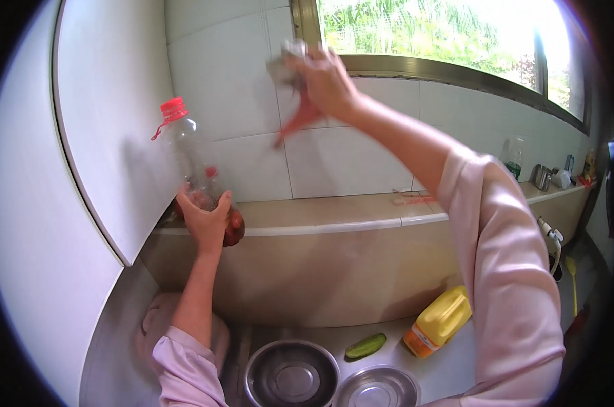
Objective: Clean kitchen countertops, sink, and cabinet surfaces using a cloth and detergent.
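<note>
My left hand [205, 221] is around clear plastic bottles on the tiled ledge by the cabinet. The taller bottle [185, 145] has a red screw cap with a loose red strip hanging from it. A second red cap [211, 172] shows lower down, above a bottle with dark red contents [235, 229]; the hand partly hides where the two meet. Raised before the wall tiles, my right hand [329, 81] grips a crumpled grey and red item [301, 109]. Motion blur keeps me from telling what it is.
Below are two steel bowls [251, 374] [413, 389], a green cucumber [365, 347] and a yellow jug [441, 320] with an orange label. A white cabinet [113, 127] bounds the left. Along the ledge [312, 211] stand a steel cup [543, 177] and a clear bottle [514, 157]. A window [439, 30] is above.
</note>
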`<state>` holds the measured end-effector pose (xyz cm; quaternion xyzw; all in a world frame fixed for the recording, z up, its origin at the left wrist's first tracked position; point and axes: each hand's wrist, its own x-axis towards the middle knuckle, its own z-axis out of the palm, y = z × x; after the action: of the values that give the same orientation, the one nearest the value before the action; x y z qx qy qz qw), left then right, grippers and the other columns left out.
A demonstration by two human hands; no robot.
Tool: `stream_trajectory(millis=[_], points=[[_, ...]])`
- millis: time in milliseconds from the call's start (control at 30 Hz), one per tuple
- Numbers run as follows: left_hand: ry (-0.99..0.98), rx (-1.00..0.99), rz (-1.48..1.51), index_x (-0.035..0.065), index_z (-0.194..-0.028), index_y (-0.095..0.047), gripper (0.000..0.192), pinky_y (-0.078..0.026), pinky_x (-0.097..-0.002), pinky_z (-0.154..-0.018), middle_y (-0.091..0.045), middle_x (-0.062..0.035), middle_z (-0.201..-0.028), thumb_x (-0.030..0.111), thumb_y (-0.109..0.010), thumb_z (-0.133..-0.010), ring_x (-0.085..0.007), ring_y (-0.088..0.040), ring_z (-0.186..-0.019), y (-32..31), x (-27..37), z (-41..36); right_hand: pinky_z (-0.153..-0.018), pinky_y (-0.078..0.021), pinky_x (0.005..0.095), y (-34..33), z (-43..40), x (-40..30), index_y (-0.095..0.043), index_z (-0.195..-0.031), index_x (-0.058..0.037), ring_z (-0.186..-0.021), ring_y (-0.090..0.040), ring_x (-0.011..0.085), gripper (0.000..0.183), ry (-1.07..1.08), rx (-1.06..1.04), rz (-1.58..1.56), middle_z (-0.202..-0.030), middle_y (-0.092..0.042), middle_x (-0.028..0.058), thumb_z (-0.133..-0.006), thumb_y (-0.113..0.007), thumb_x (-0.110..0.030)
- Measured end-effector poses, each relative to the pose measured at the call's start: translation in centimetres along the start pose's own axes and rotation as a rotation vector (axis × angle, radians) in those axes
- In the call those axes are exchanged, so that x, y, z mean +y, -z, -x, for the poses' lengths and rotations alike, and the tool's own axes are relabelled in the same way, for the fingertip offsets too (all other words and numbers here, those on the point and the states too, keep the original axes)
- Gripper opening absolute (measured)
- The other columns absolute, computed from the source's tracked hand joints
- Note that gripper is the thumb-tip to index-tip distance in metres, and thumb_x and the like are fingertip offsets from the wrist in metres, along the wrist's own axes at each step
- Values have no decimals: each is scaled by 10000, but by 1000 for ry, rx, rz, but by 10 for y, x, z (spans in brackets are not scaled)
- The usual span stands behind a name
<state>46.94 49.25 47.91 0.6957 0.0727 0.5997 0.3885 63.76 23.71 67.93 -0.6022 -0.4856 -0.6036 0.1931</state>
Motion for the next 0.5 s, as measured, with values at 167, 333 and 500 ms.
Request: stream_trajectory(millis=[167, 333, 500], points=[[44, -49, 30, 44, -1408, -350, 866, -472, -399, -955, -542, -175, -1202, 234, -864, -738, -281, -569, -1096, 3, 2, 3, -1137, -348, 513, -6, -128, -2, -536, -1402, -149, -1363, -377, 403, 522, -308, -176, 146, -1465, -429, 151, -900, -634, -256], [48, -60, 21, 8, -1401, -345, 872, -480, -407, -918, -534, -172, -1175, 217, -863, -731, -274, -566, -1039, 5, 7, -5, -1119, -338, 530, -108, -117, 32, -524, -1386, -68, -1403, -347, 385, 521, -114, -39, 527, -1517, -386, 164, -878, -583, -168], [13, -25, -8, 4, -1387, -372, 858, -472, -407, -924, -533, -179, -1163, 225, -871, -725, -284, -556, -1037, 8, -1, -7, -1097, -372, 441, -117, 32, -20, -618, -1306, -129, -1328, -455, 311, 474, 318, -100, 265, -1475, -474, 95, -839, -551, -86]])
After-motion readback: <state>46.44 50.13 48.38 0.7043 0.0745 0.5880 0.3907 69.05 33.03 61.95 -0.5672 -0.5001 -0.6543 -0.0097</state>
